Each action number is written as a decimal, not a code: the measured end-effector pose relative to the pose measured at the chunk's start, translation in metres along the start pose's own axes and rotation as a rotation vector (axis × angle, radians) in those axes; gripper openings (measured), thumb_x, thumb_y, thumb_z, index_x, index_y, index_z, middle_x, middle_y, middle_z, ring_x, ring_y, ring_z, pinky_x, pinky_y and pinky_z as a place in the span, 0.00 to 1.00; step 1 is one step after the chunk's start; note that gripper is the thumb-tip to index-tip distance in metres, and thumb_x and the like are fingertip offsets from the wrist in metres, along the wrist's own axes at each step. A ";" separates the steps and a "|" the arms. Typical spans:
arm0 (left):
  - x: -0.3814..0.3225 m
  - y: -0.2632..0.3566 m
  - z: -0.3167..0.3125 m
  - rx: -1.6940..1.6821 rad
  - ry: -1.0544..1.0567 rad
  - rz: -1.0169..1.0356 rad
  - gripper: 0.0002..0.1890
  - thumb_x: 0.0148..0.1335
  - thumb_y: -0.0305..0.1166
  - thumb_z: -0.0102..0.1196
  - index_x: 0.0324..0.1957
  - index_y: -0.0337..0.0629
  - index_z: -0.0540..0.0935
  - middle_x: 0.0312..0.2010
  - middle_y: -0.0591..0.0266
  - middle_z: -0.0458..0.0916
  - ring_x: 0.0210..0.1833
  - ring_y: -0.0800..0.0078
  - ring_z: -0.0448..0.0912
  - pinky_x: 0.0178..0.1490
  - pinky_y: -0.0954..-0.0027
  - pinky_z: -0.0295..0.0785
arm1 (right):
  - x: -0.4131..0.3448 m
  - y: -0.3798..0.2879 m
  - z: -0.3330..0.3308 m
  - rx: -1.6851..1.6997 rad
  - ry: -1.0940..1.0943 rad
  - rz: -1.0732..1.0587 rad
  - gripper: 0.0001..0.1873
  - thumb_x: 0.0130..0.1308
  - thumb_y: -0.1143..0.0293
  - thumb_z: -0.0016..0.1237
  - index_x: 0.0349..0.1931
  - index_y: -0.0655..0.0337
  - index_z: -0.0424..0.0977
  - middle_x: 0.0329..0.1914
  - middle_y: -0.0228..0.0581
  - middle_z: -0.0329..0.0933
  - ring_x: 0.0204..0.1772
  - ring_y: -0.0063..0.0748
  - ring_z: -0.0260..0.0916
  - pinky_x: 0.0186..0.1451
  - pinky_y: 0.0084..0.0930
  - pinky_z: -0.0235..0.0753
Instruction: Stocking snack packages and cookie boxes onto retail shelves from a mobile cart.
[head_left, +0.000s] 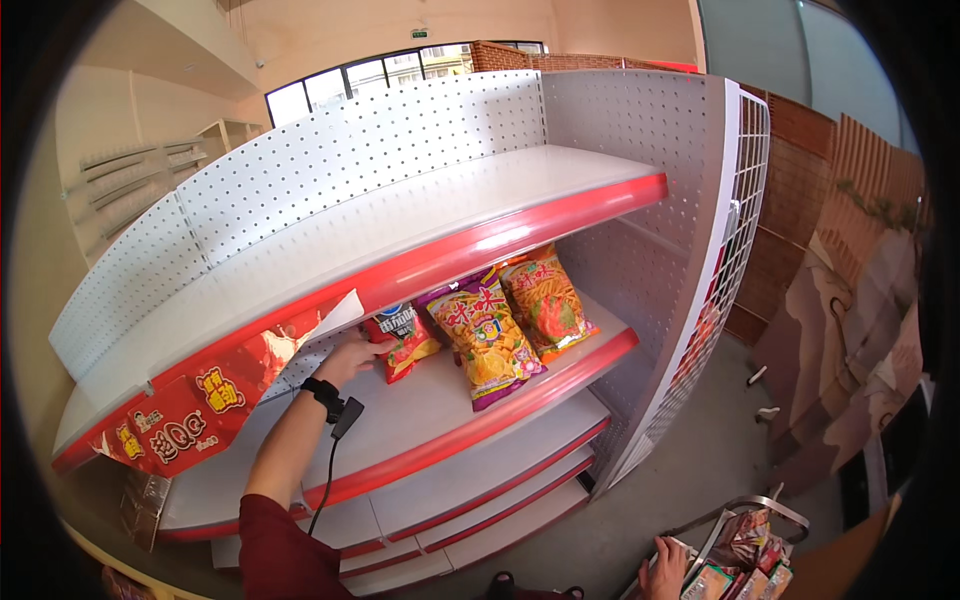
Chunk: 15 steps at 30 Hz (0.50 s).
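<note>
My left hand (351, 361) reaches onto the middle shelf from the left, its fingers touching the left side of a red snack bag (409, 346) with a dark label. Whether they grip the bag is hard to make out. Right of it, a yellow and purple snack bag (484, 341) leans back on the shelf. An orange snack bag (546, 307) stands beside that one, farther right. Low in the picture, my right hand (664, 570) curls over the rim of a cart (699, 559) that holds several packaged snacks (750, 544).
A red-edged upper shelf (495, 232) overhangs the bags. From its left part hangs a red printed cardboard strip (199, 424). A perforated side panel (637, 150) and white wire grid (750, 165) bound the right end. More shelves (480, 450) lie below. A cable (328, 480) trails from my left wrist.
</note>
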<state>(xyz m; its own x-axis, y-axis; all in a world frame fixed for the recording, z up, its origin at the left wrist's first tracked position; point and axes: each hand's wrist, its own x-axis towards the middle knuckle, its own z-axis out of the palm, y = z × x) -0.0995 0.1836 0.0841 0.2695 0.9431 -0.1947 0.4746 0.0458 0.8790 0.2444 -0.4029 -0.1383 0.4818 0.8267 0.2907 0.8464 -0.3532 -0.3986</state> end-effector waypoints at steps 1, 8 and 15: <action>-0.003 -0.002 -0.005 0.004 -0.007 -0.001 0.39 0.54 0.47 0.76 0.66 0.46 0.74 0.64 0.54 0.77 0.64 0.61 0.76 0.63 0.54 0.71 | -0.003 0.002 0.002 -0.005 0.008 -0.004 0.30 0.63 0.72 0.55 0.67 0.61 0.67 0.65 0.56 0.70 0.65 0.62 0.68 0.66 0.54 0.68; -0.022 -0.085 -0.035 0.944 0.293 0.502 0.45 0.57 0.54 0.69 0.62 0.20 0.72 0.53 0.27 0.81 0.57 0.36 0.80 0.61 0.50 0.75 | -0.045 0.033 0.020 -0.026 0.070 0.093 0.30 0.56 0.71 0.60 0.61 0.64 0.69 0.56 0.50 0.73 0.57 0.55 0.70 0.61 0.43 0.73; -0.235 0.038 0.161 0.185 -0.123 0.758 0.17 0.71 0.25 0.59 0.58 0.31 0.78 0.48 0.52 0.84 0.51 0.63 0.82 0.58 0.64 0.77 | -0.136 0.088 0.034 -0.103 0.148 0.550 0.22 0.59 0.73 0.54 0.55 0.64 0.72 0.44 0.49 0.76 0.49 0.51 0.74 0.55 0.43 0.76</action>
<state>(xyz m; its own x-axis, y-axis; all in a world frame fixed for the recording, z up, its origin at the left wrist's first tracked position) -0.0100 -0.0888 0.0933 0.6611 0.6513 0.3726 0.2531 -0.6610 0.7064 0.2458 -0.5314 -0.2422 0.8773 0.4421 0.1866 0.4769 -0.7605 -0.4407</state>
